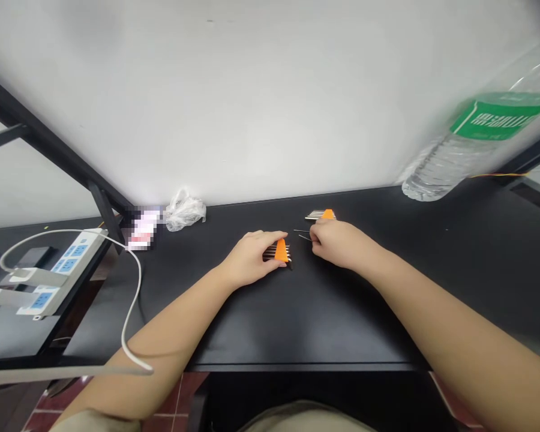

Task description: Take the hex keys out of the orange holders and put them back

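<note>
My left hand [252,257] is closed around an orange holder [281,250] with several metal hex keys through it, thumb and fingers on its two ends. The holder lies at the black table top. To the right, my right hand [335,241] is pinched on thin metal rods, which look like small hex keys [302,231]; their tips point left toward the first holder, apart from it. Just behind my right hand lies a second orange holder [327,214] with several metal keys, partly hidden by the hand.
A large water bottle [450,159] with a green label stands at the back right. Against the wall at left are a crumpled clear plastic bag [184,210] and a blurred packet [143,229]. A power strip [63,273] and its white cable [132,300] are at far left.
</note>
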The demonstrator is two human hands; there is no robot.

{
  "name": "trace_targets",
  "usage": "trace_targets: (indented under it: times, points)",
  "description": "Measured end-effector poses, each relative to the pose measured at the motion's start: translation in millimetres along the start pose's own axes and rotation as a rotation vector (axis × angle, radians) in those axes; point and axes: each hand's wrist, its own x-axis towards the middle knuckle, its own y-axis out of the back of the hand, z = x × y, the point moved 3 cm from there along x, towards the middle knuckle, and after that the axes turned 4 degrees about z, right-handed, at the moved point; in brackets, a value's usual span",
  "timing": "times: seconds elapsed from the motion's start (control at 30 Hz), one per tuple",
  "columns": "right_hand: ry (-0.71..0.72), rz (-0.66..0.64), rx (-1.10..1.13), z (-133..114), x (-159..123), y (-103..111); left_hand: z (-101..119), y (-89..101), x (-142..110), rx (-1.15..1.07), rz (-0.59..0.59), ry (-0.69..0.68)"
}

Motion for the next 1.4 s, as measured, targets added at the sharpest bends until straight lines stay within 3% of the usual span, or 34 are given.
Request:
trace_targets:
  times: [0.3,0.83,1.1,1.4]
  points:
    - [0.221,0.058,0.314,-20.6,-6.6,8.6,-0.4,0.6,0.2,0.012,0.019,-0.004]
    - [0.252,0.074,0.297,-21.3,-10.0,12.8,0.4,0.6,-0.1,0.023,0.008,0.012]
    - [0.31,0.111,0.123,-28.1,-17.8,17.9,2.9,0.3,-0.7,0.002,0.002,-0.007]
    - [0.382,0.213,0.398,-35.0,-15.1,15.9,8.2,5.2,2.5,-0.052,0.017,-0.031]
